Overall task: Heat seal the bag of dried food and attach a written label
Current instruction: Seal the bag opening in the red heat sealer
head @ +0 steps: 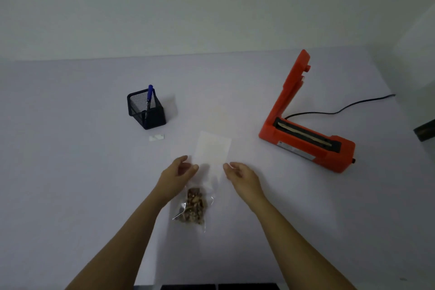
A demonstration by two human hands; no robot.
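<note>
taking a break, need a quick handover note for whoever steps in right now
Left hand: fingers curled at the left edge of the bag; grip unclear.
Right hand: at the bag's right edge, grip also unclear.
Bag lies flat on the table, dried food at its near end.
Heat sealer on the right, arm raised, nothing in it.
Small white label lies by the pen holder; blue pen stands in it.
Done: nothing yet, it seems.
Left: seal, write label, attach.
</note>
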